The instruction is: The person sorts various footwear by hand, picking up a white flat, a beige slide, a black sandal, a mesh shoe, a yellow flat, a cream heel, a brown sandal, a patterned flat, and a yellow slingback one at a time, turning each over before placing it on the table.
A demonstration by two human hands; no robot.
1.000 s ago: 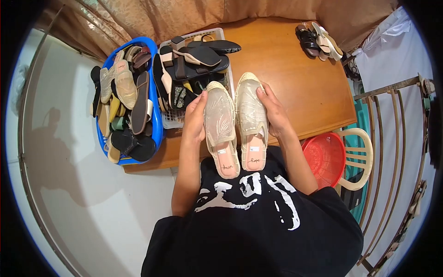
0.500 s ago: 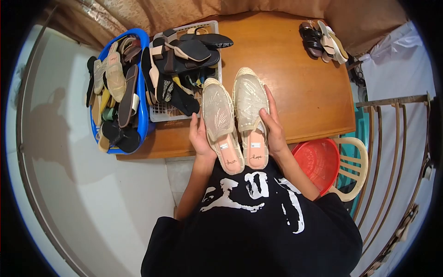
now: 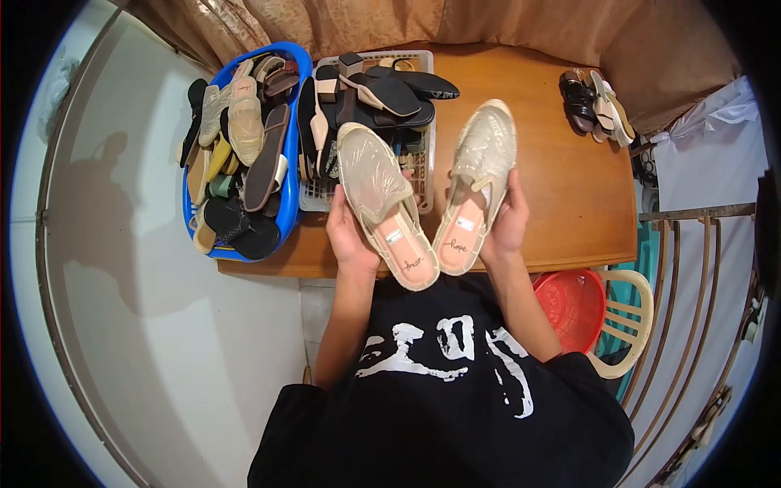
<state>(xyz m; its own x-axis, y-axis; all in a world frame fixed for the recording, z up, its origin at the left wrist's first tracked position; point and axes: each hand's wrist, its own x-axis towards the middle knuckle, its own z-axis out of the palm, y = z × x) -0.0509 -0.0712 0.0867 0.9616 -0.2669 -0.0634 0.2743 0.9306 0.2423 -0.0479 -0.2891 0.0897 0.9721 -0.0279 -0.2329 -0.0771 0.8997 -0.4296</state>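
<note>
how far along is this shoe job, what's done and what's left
Looks done: a cluster of sandals at the far corner of the wooden table. In hand: the left hand grips one beige woven mule, the right hand its matching mule, toes splayed apart. Left: the blue plastic basket and white plastic crate, both heaped with shoes.

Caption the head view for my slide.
Left hand holds one beige mule, right hand its mate, toes splayed, at a wooden table.

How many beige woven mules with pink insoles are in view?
2. One beige woven mule is in the left hand, the other mule in the right hand, both above the wooden table. More may lie buried in the blue plastic basket.
</note>
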